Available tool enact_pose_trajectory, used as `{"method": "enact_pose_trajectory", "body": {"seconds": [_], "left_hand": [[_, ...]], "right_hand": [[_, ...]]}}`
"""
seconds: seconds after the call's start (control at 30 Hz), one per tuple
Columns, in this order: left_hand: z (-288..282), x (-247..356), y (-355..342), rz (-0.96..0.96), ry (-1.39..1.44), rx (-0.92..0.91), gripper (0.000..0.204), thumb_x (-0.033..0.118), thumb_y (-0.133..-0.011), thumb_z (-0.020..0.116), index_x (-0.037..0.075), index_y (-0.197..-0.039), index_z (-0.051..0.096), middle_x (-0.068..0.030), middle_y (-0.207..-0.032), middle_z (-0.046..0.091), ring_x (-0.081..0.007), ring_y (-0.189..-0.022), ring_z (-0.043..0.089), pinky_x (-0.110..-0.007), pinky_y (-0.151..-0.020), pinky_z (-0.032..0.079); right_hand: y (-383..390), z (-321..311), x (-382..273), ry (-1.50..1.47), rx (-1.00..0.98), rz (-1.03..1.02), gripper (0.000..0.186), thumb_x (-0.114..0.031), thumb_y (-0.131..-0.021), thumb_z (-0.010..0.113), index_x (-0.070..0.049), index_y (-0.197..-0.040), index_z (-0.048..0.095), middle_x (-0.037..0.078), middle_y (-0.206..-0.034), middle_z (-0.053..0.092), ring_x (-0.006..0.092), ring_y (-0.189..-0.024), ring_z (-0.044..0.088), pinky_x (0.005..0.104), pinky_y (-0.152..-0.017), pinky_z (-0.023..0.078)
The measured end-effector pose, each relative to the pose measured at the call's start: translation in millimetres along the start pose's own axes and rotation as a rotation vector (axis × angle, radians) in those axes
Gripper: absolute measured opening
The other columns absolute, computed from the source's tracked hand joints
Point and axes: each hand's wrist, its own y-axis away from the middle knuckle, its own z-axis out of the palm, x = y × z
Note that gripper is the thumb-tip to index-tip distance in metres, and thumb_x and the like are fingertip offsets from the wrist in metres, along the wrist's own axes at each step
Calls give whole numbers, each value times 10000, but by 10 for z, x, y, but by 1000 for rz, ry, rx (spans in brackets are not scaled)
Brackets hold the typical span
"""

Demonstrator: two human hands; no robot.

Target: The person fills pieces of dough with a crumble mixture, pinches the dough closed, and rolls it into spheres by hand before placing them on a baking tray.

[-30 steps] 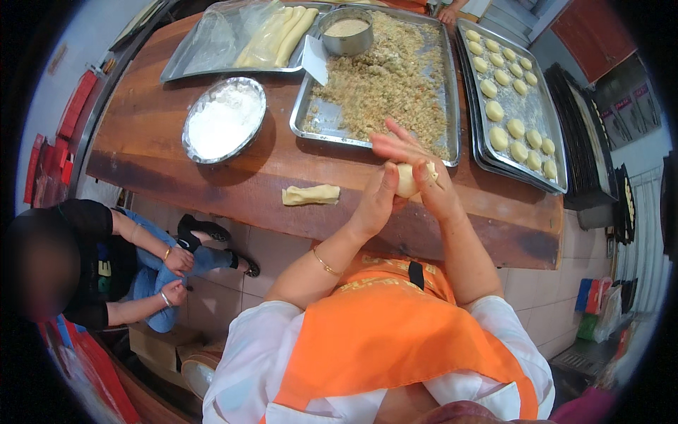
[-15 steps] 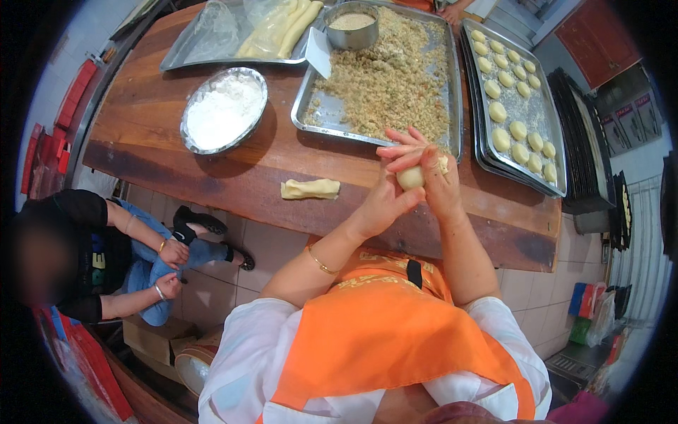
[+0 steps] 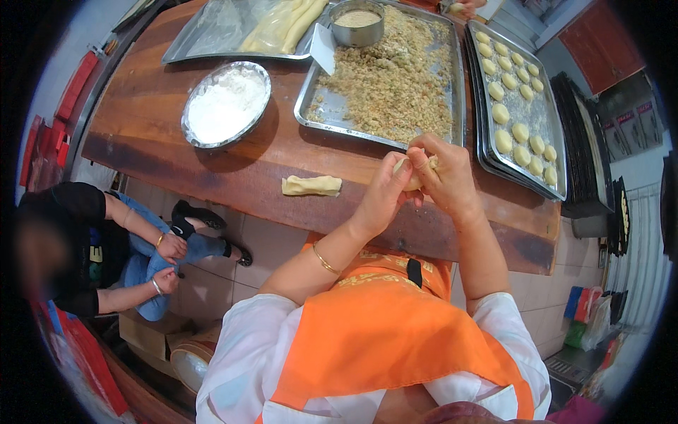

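My left hand (image 3: 381, 191) and my right hand (image 3: 448, 177) are closed together round a pale dough ball (image 3: 413, 181), which is mostly hidden by my fingers. They are above the wooden table (image 3: 459, 233), near its front edge. Left of them lies a short strip of dough (image 3: 311, 186). Just beyond my hands is a metal tray (image 3: 305, 114) covered with crumbly filling (image 3: 388, 92). To the right, stacked trays (image 3: 558, 145) carry several round dough pieces (image 3: 520, 132) on top.
A foil bowl (image 3: 208, 144) of white flour stands left. Behind it, a tray (image 3: 198, 39) holds plastic-covered dough strips; a metal ring (image 3: 357, 32) of pale grains sits beside it. A seated person (image 3: 99, 247) is at lower left, another person's hand (image 3: 470, 8) at the top. Dark pans (image 3: 579, 141) stand right.
My raised fingers have curled down round the dough ball, covering more of it. My right hand has turned inward over it. The other person's hand at the top has shifted right.
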Motion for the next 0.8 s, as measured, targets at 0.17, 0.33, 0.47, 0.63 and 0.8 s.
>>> {"method": "enact_pose_trajectory", "body": {"seconds": [0.17, 0.33, 0.47, 0.63, 0.8], "left_hand": [[-80, 16, 3, -7, 202, -18, 414, 482, -1069, 395, 128, -1274, 459, -37, -1071, 565, -113, -801, 554, -226, -622, 453], [-81, 144, 38, -28, 416, -33, 437, 495, -1068, 376, 127, -1287, 464, -41, -1070, 573, -130, -785, 554, -225, -583, 433], [-445, 11, -13, -40, 373, -187, 404, 443, -1083, 362, 118, -1296, 472, -50, -1033, 585, -140, -802, 558, -237, -604, 445], [-97, 265, 23, -72, 451, 69, 412, 438, -1088, 361, 90, -1241, 518, -58, -976, 601, -141, -826, 566, -248, -638, 459], [-266, 247, 52, -69, 353, -45, 376, 406, -1085, 391, 95, -1266, 500, -71, -1021, 600, -169, -881, 578, -271, -700, 478]], "right_hand": [[-72, -144, 30, -7, -136, -25, 227, -228, -938, 695, -26, -938, 592, 111, -794, 657, 243, -658, 672, 322, -619, 518], [-108, -262, 13, -112, -221, 9, 184, -131, -910, 679, -6, -972, 559, 85, -751, 598, 171, -660, 620, 341, -599, 472], [-157, -257, -16, -79, -268, -173, 142, -95, -902, 664, -10, -946, 559, 96, -737, 569, 182, -630, 562, 335, -583, 444], [-161, -263, -44, -45, -307, -164, 126, -85, -897, 666, -20, -927, 562, 133, -742, 571, 253, -645, 570, 348, -598, 452], [-145, -252, -104, -31, -321, -258, 131, -65, -885, 671, -21, -936, 559, 146, -769, 586, 312, -695, 609, 377, -629, 475]]}}
